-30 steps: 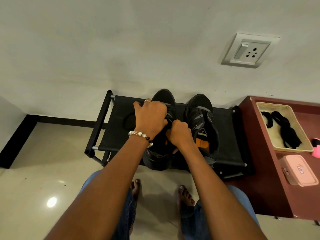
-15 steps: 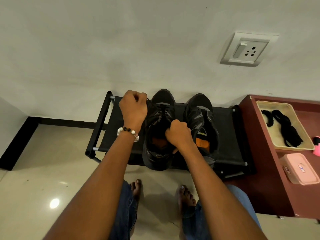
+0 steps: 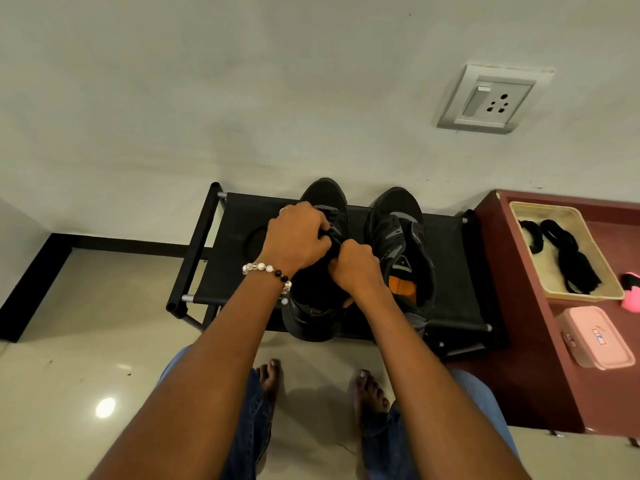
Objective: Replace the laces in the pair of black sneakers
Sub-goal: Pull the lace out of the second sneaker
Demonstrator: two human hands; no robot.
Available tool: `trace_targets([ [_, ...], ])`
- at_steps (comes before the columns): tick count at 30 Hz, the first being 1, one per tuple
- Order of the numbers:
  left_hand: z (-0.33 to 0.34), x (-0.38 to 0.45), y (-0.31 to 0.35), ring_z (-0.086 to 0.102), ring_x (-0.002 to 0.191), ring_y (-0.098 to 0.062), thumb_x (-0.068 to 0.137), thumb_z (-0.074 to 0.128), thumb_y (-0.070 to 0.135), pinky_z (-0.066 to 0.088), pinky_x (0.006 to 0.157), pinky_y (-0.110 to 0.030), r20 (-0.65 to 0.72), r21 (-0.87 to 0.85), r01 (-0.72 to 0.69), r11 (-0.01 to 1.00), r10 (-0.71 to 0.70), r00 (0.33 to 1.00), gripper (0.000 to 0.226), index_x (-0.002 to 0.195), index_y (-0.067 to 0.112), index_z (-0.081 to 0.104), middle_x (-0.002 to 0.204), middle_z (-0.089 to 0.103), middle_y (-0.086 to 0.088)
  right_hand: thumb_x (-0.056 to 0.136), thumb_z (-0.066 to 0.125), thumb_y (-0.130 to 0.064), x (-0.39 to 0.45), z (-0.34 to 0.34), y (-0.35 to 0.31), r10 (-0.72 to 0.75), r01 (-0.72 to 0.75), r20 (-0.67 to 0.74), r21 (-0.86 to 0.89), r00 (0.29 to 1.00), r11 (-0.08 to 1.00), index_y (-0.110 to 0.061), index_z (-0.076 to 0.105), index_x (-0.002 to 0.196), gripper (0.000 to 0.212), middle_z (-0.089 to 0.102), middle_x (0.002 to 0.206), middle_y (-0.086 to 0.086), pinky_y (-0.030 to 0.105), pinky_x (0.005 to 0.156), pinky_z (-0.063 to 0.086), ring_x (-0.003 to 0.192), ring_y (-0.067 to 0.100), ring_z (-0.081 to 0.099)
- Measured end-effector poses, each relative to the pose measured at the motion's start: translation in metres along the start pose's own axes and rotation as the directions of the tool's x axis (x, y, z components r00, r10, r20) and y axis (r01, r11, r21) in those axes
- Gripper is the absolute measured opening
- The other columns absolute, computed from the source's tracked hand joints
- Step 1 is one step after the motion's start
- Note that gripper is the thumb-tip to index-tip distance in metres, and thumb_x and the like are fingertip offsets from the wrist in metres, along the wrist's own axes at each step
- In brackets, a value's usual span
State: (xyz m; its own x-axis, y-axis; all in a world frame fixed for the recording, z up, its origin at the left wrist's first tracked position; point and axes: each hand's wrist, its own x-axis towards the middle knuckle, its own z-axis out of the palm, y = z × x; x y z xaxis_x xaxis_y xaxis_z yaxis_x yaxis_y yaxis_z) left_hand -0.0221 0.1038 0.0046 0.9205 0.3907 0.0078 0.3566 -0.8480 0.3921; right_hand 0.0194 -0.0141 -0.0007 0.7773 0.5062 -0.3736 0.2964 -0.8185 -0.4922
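Left sneaker stands on the shoe rack, toe to the wall edge, heel at the near edge; long axis runs straight away from the person. Both hands meet over its lacing, just toeward of the opening. Left hand fingers curl round black lace; right hand pinches there too, exact hold hidden. Right sneaker just beside, untouched. Spare laces lie in the tray on the cabinet, nearer the right hand.

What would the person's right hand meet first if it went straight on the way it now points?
Probably the left hand, which lies just ahead of the right hand over the left sneaker; they already look close, though depth is unclear.
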Motion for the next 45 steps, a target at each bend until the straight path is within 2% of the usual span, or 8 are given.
trace_targets([
  [7, 0.003, -0.004, 0.012, 0.062, 0.081, -0.023, 0.092, 0.056, 0.021, 0.048, 0.066, -0.031, -0.146, 0.183, -0.018, 0.983, 0.045, 0.988, 0.016, 0.096, 0.014, 0.07, 0.097, 0.062, -0.005, 0.096, 0.049, -0.02, 0.002, 0.002, 0.0, 0.002, -0.002, -0.008, 0.001, 1.0, 1.0, -0.01, 0.046, 0.086, 0.014, 0.063, 0.1, 0.018, 0.041, 0.072, 0.055, 0.086, 0.038, 0.064],
  [14, -0.01, -0.003, 0.004, 0.063, 0.074, -0.019, 0.09, 0.056, 0.02, 0.056, 0.068, -0.038, -0.313, -0.274, 0.088, 0.958, -0.175, 0.934, 0.018, 0.087, 0.011, 0.07, 0.087, 0.067, -0.002, 0.097, 0.048, -0.021, 0.001, 0.002, 0.002, 0.005, -0.005, -0.019, -0.003, 1.0, 1.0, -0.006, 0.052, 0.097, 0.015, 0.06, 0.109, 0.022, 0.038, 0.069, 0.046, 0.097, 0.042, 0.06],
  [18, -0.022, 0.001, -0.003, 0.07, 0.075, -0.023, 0.093, 0.05, 0.011, 0.058, 0.075, -0.04, -0.168, -0.94, 0.035, 0.34, -0.55, 0.818, 0.012, 0.084, 0.008, 0.058, 0.08, 0.07, -0.005, 0.098, 0.048, -0.02, 0.002, 0.002, 0.001, 0.014, -0.014, -0.01, 0.007, 1.0, 1.0, -0.003, 0.053, 0.102, 0.018, 0.059, 0.11, 0.021, 0.039, 0.069, 0.045, 0.097, 0.041, 0.059],
  [21, -0.03, -0.001, 0.001, 0.059, 0.056, -0.02, 0.095, 0.045, 0.004, 0.056, 0.064, -0.037, 0.024, -0.993, -0.041, -0.107, -0.543, 0.84, 0.01, 0.086, 0.006, 0.049, 0.067, 0.06, -0.006, 0.097, 0.048, -0.02, 0.001, 0.003, 0.001, 0.013, -0.013, -0.01, 0.005, 1.0, 1.0, -0.007, 0.05, 0.094, 0.013, 0.059, 0.109, 0.02, 0.04, 0.07, 0.048, 0.096, 0.04, 0.06],
  [25, -0.022, 0.0, 0.0, 0.05, 0.057, -0.008, 0.093, 0.052, 0.01, 0.047, 0.059, -0.022, -0.108, -0.9, 0.083, 0.428, -0.405, 0.908, 0.012, 0.083, 0.015, 0.057, 0.069, 0.057, 0.004, 0.097, 0.048, -0.021, 0.002, 0.003, 0.001, 0.028, -0.028, -0.01, 0.009, 1.0, 1.0, -0.008, 0.05, 0.096, 0.013, 0.059, 0.11, 0.02, 0.038, 0.069, 0.043, 0.097, 0.04, 0.059],
  [29, -0.009, -0.004, 0.002, 0.059, 0.084, -0.012, 0.085, 0.066, 0.015, 0.047, 0.077, -0.017, -0.061, -0.3, 0.02, 0.954, -0.04, 0.997, 0.015, 0.099, 0.015, 0.069, 0.091, 0.061, 0.003, 0.097, 0.049, -0.024, 0.001, 0.004, 0.001, 0.039, -0.039, -0.026, 0.015, 0.999, 0.999, -0.004, 0.054, 0.106, 0.022, 0.059, 0.109, 0.02, 0.043, 0.074, 0.052, 0.096, 0.041, 0.06],
  [37, -0.001, -0.002, 0.015, 0.055, 0.098, -0.027, 0.089, 0.058, 0.018, 0.048, 0.086, -0.037, -0.096, 0.118, -0.008, 0.993, 0.02, 0.995, 0.015, 0.097, 0.01, 0.068, 0.106, 0.058, -0.011, 0.094, 0.048, -0.022, -0.001, 0.006, -0.001, 0.045, -0.043, -0.038, 0.034, 0.998, 0.998, -0.01, 0.052, 0.093, 0.013, 0.06, 0.102, 0.02, 0.051, 0.072, 0.058, 0.084, 0.043, 0.064],
  [45, -0.007, 0.001, -0.003, 0.049, 0.067, -0.022, 0.091, 0.048, 0.019, 0.039, 0.059, -0.031, -0.137, -0.371, 0.16, 0.915, -0.225, 0.965, 0.027, 0.071, 0.002, 0.055, 0.073, 0.053, -0.01, 0.096, 0.048, -0.023, -0.002, 0.002, -0.001, 0.058, -0.056, -0.037, 0.044, 0.998, 0.997, -0.006, 0.053, 0.097, 0.018, 0.059, 0.106, 0.019, 0.05, 0.075, 0.057, 0.093, 0.042, 0.061],
])
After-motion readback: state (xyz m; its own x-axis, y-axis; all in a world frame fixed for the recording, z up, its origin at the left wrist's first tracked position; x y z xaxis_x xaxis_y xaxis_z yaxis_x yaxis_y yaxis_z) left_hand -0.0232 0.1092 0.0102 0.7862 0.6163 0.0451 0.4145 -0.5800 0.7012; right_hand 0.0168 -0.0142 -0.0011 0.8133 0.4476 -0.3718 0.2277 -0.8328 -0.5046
